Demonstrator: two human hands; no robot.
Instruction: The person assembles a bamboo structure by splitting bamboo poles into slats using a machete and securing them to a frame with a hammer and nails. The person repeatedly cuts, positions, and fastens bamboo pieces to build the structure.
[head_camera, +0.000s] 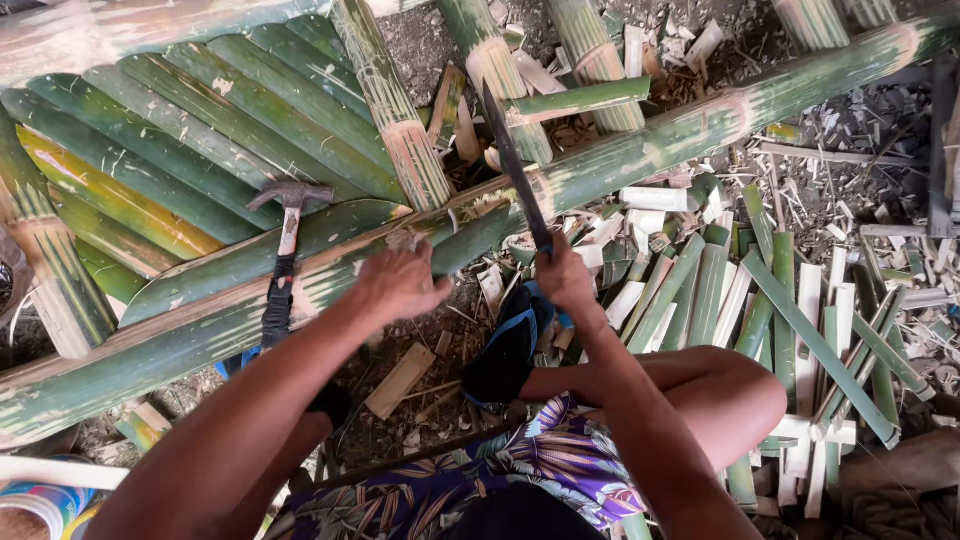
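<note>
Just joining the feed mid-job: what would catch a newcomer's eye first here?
The long dark blade gripped in the right hand stands out at centre, raised over the long green bamboo pole, which the left hand steadies. To the left, a claw hammer lies on split bamboo slats; cut strips litter the ground at right.

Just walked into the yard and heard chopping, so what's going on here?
A seated person is working green bamboo. Their right hand grips a long dark blade raised over a thick bamboo pole that lies slantwise in front of them, while the left hand presses on the pole. A claw hammer rests on flattened bamboo slats to the left. Cut strips and chips lie on the right.
</note>
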